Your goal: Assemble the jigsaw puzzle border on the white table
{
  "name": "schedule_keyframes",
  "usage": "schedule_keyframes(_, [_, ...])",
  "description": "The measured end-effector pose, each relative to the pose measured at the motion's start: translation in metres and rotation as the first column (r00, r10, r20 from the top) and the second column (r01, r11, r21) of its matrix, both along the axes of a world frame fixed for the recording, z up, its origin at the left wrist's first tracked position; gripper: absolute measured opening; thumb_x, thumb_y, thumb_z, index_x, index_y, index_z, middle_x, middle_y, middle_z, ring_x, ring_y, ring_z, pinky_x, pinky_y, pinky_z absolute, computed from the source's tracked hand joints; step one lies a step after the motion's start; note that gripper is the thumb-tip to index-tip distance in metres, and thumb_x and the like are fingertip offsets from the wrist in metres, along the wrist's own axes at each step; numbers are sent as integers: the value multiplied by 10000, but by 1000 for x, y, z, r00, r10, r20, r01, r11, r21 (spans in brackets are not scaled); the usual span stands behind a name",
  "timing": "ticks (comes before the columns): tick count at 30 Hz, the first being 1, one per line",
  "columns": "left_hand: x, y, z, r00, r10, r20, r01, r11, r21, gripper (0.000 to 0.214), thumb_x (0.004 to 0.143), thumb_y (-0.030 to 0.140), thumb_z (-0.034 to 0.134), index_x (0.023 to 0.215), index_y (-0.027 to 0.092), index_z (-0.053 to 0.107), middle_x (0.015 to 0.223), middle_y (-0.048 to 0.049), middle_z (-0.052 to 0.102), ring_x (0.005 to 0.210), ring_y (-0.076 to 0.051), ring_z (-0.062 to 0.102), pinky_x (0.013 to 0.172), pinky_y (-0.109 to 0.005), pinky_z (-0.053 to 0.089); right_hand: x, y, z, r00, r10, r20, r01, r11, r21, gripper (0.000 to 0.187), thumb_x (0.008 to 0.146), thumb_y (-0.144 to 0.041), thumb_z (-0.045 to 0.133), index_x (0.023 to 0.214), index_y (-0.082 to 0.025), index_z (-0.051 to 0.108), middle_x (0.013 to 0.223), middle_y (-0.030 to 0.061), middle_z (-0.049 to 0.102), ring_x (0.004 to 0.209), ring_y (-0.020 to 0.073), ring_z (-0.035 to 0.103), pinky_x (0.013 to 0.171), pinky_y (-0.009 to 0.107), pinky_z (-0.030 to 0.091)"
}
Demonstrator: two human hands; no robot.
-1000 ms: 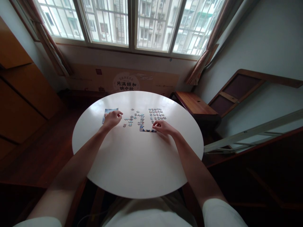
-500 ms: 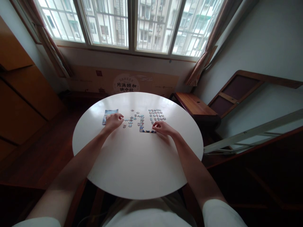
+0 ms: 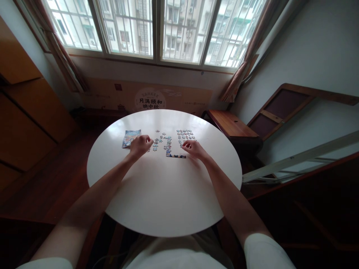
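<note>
My left hand (image 3: 141,145) is closed, its fingers curled together, over the right edge of a printed picture sheet (image 3: 129,136) and just left of loose jigsaw pieces (image 3: 160,140). Anything in those fingers is hidden. A joined strip of jigsaw puzzle (image 3: 176,156) forms an L, with one side running away from me and the other to the right. Above the right end of that L, my right hand (image 3: 194,148) has thumb and fingertips pinched together. What they hold, if anything, is too small to make out. Beyond it, separate jigsaw pieces (image 3: 185,132) lie in neat rows, partly covered by the hand.
Everything lies on a round white table (image 3: 157,198). A wooden bench or stool (image 3: 232,122) stands past its right far edge. Behind the table are a printed board (image 3: 174,93) and a barred window (image 3: 182,33). Wooden cabinets (image 3: 25,112) stand at the left.
My left hand has moved right, from over the picture sheet toward the loose pieces, uncovering more of the sheet. My right hand has shifted slightly away from the bottom strip, toward the rows.
</note>
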State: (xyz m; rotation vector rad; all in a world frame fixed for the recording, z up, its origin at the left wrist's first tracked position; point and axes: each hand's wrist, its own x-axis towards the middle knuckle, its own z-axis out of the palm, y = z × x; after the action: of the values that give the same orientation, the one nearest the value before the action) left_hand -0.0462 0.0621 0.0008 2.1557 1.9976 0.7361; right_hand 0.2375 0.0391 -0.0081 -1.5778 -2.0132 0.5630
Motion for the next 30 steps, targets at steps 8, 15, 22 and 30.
schedule_keyframes(8, [-5,5,1,999,42,-34,-45,996,-75,259,758,336,494,594,188,628,635,-66,651,675,-212,611,572,-275,383,-34,36,26,985,129,117,-139,987,83,180,823,-301,639,900,-155,709,839,60,673,713,141,587,673,266,433])
schedule_keyframes(15, [-4,5,-5,998,-10,-58,0,987,-159,264,756,342,490,599,184,631,646,-73,663,655,-214,614,589,-279,397,-84,83,30,936,75,344,-108,991,79,256,912,-306,545,1081,-186,696,1095,116,638,990,239,562,853,366,403])
schedule_keyframes(22, [-4,5,-2,998,-16,-58,6,985,-175,274,770,366,497,607,188,628,632,-70,653,666,-224,622,593,-281,393,-111,114,10,842,117,527,-154,988,28,476,954,-479,361,1260,-194,587,1324,166,475,1155,349,410,925,471,346])
schedule_keyframes(30, [-8,7,-3,999,-22,-40,15,989,-147,293,768,370,484,565,190,596,619,-61,641,644,-206,604,563,-274,356,-136,130,0,805,48,591,-45,999,-21,424,961,-402,326,1215,-208,604,1318,162,460,1162,349,373,929,477,311])
